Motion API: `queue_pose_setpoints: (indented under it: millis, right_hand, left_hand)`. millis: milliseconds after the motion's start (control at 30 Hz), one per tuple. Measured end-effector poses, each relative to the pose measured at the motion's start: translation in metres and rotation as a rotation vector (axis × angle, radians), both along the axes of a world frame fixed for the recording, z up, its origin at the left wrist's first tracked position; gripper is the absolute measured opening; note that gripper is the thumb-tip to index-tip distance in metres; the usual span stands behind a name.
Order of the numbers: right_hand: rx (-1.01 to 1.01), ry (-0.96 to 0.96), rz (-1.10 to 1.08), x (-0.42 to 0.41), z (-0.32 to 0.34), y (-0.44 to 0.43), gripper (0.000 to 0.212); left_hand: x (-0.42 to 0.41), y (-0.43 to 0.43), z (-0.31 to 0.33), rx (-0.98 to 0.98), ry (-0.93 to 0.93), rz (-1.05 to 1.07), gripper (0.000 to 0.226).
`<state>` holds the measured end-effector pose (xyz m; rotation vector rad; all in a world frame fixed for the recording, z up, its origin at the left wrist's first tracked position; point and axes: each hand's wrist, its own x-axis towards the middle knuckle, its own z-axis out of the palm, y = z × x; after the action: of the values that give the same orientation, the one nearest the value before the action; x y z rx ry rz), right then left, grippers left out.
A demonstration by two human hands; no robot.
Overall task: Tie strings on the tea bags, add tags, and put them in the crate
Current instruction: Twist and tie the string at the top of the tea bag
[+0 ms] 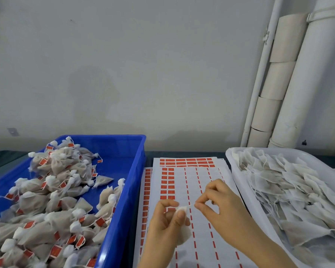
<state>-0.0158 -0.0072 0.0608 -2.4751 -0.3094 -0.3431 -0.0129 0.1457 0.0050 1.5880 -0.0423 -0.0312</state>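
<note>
My left hand [165,223] grips a small mesh tea bag [184,235] by its gathered white neck, over the tag sheets. My right hand [219,206] pinches something fine between thumb and forefinger just right of that neck; the string itself is too thin to make out. Under both hands lie white sheets of red sticker tags [168,182], with many tags peeled off the right columns. The blue crate [135,171] at left holds a heap of tied, red-tagged tea bags [52,200].
A white tray [232,161] at right is piled with untied tea bags [290,190] with loose strings. White pipes [306,93] and a grey wall stand behind the dark table edge.
</note>
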Motion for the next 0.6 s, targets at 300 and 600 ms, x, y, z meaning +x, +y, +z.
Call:
queue_pose_setpoints:
  millis: [300,600]
  right_hand:
    - [0.208,0.089,-0.089,-0.011,-0.013,0.005,0.008]
    - [-0.171,-0.332,0.154,-0.021,-0.014,-0.002,0.014]
  left_hand:
    - [-0.004,-0.001,-0.023,0.082,0.012,0.148,0.036]
    - [0.005,-0.004,-0.007,0.04,0.031,0.248,0.017]
